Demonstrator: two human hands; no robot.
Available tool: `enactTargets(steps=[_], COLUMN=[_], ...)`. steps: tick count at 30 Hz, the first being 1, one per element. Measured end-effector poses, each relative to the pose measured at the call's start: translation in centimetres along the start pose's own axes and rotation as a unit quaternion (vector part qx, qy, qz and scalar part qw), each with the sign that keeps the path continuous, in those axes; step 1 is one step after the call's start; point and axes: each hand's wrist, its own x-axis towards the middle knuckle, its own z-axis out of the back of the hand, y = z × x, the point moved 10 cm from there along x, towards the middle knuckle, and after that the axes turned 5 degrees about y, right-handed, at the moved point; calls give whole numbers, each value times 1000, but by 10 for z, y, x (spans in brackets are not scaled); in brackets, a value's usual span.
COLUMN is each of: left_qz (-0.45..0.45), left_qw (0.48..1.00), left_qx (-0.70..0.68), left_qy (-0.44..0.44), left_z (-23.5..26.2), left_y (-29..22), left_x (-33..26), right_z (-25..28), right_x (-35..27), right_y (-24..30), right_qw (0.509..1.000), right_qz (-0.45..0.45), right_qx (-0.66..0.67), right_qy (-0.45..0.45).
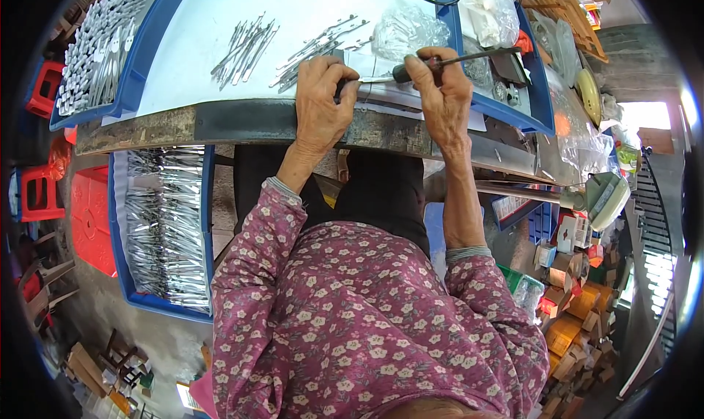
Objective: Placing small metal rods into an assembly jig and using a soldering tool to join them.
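Left hand [320, 96]: fingers curled, pinning a small flat silvery metal strip [372, 79] against the near edge of the white work surface in the blue-rimmed plastic tray [158, 49].
Right hand [442, 89]: fingers clenched on a dark-handled screwdriver with a thin metal shaft [411, 68], its tip toward the strip.
Stock: two loose heaps of thin silvery metal pieces [246, 46], just beyond the left hand; clear plastic bag [408, 32] near the right.
Below the bench: blue bin of like metal pieces [165, 228].
Risk, slip: the tool could likely skid toward the left fingertips.
Risk, drop: the strip sits at the very edge and might fall.
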Motion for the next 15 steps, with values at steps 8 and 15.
enactTargets(steps=[8,15], left_qz=[-46,-43], left_qw=[996,994], left_qx=[79,101], left_qy=[-7,6], left_z=[-3,-5], left_y=[-12,-14], left_x=[-2,-3], right_z=[44,50], right_x=[8,-1], right_y=[25,48], right_qw=[997,981], right_qz=[29,126], right_qx=[44,54], right_qy=[-63,-135])
